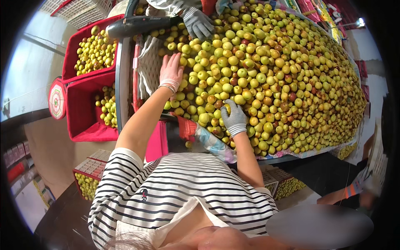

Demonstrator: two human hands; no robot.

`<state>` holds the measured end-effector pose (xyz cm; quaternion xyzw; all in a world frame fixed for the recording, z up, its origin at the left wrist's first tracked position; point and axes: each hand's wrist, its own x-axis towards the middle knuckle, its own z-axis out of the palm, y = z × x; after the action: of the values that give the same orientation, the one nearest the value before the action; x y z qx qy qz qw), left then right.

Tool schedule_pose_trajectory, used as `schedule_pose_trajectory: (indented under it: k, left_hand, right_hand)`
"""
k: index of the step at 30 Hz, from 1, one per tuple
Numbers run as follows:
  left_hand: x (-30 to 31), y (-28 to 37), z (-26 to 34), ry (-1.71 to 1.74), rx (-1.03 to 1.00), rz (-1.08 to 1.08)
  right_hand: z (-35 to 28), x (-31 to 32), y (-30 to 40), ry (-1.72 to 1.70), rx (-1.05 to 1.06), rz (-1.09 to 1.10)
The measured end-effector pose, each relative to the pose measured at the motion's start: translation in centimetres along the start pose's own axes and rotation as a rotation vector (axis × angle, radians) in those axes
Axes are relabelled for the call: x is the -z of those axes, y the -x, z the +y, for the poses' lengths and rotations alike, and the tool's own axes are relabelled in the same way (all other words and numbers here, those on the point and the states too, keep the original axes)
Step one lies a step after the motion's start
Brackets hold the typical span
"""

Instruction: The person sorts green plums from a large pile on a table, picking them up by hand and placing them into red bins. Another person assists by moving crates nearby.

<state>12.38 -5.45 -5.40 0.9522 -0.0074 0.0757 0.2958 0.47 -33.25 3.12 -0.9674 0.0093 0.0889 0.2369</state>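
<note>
A large heap of yellow-green fresh jujubes [281, 81], many with brown patches, covers the cloth-lined table before me. My left hand [171, 71], in a thin pale glove, lies flat with extended fingers at the heap's left edge, beside a white padded mat [150, 64]. Nothing shows in its grip, though its palm is hidden. In a grey knit glove, my right hand [234, 119] reaches into the near side of the heap. Its thumb and fingers curl around a yellowish jujube [227, 109].
Across the table is another person's grey-gloved hand [198, 24], near a black tapered tube [137, 26]. Left of the table edge, a far red-lined crate [70, 59] and a near red-lined crate [82, 109] hold jujubes. Another person's arm [336, 195] appears at lower right.
</note>
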Motion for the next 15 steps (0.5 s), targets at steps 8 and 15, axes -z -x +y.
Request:
schedule_pose_trajectory:
  k: [8, 15]
  left_hand:
    - [-0.9, 2.7, -4.4, 0.181, 0.072, 0.208]
    - [0.0, -4.9, 12.1, 0.274, -0.061, -0.301]
  right_hand:
    - [0.6, -0.7, -0.3, -0.042, 0.017, 0.002]
    - [1.0, -1.2, -0.5, -0.011, 0.088, 0.06]
